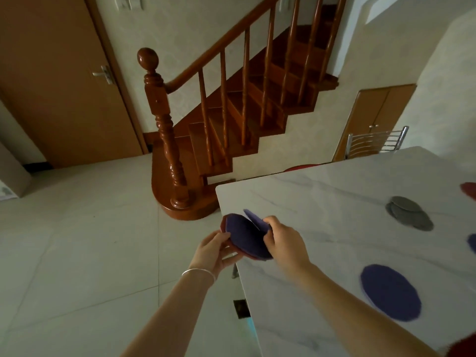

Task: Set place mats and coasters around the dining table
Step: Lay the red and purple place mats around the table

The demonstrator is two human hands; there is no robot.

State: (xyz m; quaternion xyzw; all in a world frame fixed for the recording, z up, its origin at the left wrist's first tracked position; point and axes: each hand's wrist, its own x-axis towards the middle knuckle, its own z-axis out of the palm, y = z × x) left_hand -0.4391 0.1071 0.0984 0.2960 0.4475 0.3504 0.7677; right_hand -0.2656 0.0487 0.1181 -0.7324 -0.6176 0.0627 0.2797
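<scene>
Between both hands, over the table's near corner, sits a small stack of round mats [244, 237], purple on top with what looks like a red one beneath. Left hand [215, 249] cradles the stack from below; right hand [284, 240] pinches the top purple mat [255, 220], lifting its edge. Right of the right forearm, a purple mat [390, 292] lies on the marble table [309, 197]; beyond the right hand, grey coasters [409, 213] lie overlapped.

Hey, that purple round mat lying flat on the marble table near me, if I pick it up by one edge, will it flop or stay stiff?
The purple round mat looks thin and felt-like, so it would probably bend somewhat. The right hand peels a similar purple piece off the stack and it curves, suggesting flexibility. It seems light, and pushed on the smooth table it would likely slide rather than roll.
</scene>
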